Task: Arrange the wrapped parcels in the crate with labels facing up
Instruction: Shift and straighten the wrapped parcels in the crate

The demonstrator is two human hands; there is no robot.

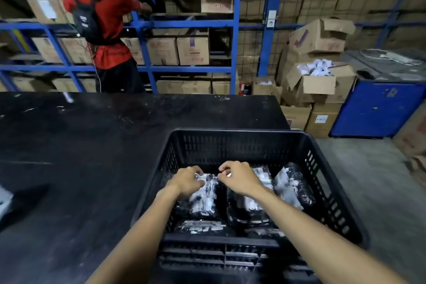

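Hands, left hand (187,181) and right hand (238,178), both have fingers pinched on the far edge of the lower-centre parcel (202,200) inside the crate (237,134). Slippery wrap could slide out and flip label-down, I reckon.

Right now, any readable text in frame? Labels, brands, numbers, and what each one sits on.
None can be read.
Parcels in the crate: white labels face up, print blurred.
Cardboard boxes on the blue rack: red and purple markings, too blurred.
Box under the table end: small blue-and-white sticker, illegible.
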